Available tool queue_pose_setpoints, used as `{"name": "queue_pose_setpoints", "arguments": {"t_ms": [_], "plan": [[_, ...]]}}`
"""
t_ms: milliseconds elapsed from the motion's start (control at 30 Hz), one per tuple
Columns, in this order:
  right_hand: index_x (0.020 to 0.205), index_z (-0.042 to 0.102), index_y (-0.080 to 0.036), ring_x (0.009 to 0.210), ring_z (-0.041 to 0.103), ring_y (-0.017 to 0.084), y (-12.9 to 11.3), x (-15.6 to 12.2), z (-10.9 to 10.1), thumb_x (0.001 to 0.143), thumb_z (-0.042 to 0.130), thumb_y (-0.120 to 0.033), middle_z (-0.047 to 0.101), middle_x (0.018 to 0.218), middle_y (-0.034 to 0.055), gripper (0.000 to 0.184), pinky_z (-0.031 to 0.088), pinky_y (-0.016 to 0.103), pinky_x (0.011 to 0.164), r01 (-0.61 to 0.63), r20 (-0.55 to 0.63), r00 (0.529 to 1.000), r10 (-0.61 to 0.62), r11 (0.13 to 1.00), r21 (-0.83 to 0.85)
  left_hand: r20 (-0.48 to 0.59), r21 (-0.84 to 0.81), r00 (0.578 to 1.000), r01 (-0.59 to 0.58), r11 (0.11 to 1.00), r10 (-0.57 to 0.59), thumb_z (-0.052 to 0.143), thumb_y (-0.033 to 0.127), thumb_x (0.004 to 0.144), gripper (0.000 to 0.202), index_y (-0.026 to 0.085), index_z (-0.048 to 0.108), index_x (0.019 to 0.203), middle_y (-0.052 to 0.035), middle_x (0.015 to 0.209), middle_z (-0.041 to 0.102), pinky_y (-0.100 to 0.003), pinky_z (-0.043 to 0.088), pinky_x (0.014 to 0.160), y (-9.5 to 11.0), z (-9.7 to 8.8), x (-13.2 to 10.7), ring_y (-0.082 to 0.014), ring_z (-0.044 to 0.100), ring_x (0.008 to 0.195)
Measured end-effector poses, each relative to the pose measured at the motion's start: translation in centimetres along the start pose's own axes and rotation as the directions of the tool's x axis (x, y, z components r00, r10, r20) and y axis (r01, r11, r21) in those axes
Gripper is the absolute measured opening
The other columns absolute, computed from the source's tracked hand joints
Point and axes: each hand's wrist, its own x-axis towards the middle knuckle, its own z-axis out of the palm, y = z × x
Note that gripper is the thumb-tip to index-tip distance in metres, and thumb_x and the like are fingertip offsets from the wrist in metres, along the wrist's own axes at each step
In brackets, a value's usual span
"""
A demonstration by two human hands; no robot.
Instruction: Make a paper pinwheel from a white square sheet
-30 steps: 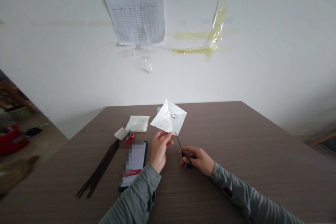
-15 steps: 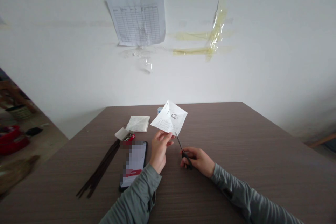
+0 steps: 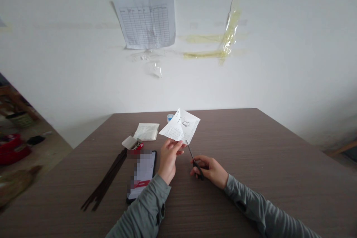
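My left hand (image 3: 168,163) pinches a folded white paper (image 3: 180,126) with handwriting on it, holding it up above the wooden-look table (image 3: 223,137). My right hand (image 3: 209,171) is shut on the black handles of a small pair of scissors (image 3: 194,160). The scissor tip points up and reaches the paper's lower edge. The blades are thin and nearly closed, and part of the handles is hidden by my fingers.
Left of my hands lie a smartphone (image 3: 141,174), several long dark sticks (image 3: 104,180), a small red box (image 3: 132,145) and a white packet (image 3: 146,131). A small blue-topped item (image 3: 170,117) stands behind the paper. The table's far edge meets a white wall.
The folded paper has tilted slightly, and its right corner has shifted a little outward. Both hands have moved only slightly to the left.
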Motion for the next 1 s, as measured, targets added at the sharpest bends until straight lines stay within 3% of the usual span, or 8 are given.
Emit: {"name": "queue_pose_setpoints", "arguments": {"t_ms": [167, 633, 1000], "plan": [[0.110, 0.085, -0.031, 0.089, 0.090, 0.048, -0.28, -0.06, 0.02, 0.068, 0.109, -0.094, 0.094, 0.093, 0.0182, 0.079, 0.076, 0.060, 0.084, 0.003, -0.010, 1.000, -0.002, 1.000, 0.013, 0.003, 0.019, 1.000, 0.006, 1.000, -0.006, 0.119, 0.042, 0.063, 0.049, 0.023, 0.083, 0.090, -0.0080, 0.098, 0.096, -0.030, 0.063, 0.071, -0.05, 0.06, -0.12, -0.0274, 0.092, 0.089], [0.108, 0.081, -0.032, 0.086, 0.087, 0.047, -0.43, -0.06, 0.24, 0.069, 0.108, -0.088, 0.093, 0.091, 0.0173, 0.074, 0.073, 0.061, 0.085, 0.003, -0.019, 1.000, -0.002, 1.000, 0.022, 0.012, 0.019, 1.000, 0.012, 1.000, -0.012, 0.119, 0.042, 0.062, 0.048, 0.024, 0.084, 0.089, -0.0057, 0.097, 0.095, -0.029, 0.062, 0.069, -0.14, 0.16, -0.34, -0.0265, 0.093, 0.088], [0.105, 0.080, -0.034, 0.087, 0.086, 0.047, -0.67, -0.11, 0.36, 0.068, 0.107, -0.095, 0.088, 0.085, 0.0149, 0.077, 0.072, 0.062, 0.085, 0.001, -0.008, 1.000, -0.001, 1.000, 0.016, 0.014, 0.031, 1.000, 0.023, 0.999, -0.023, 0.119, 0.041, 0.066, 0.047, 0.024, 0.084, 0.092, -0.0063, 0.100, 0.095, -0.030, 0.062, 0.071, -0.03, 0.20, -0.40, -0.0272, 0.092, 0.090]]}}
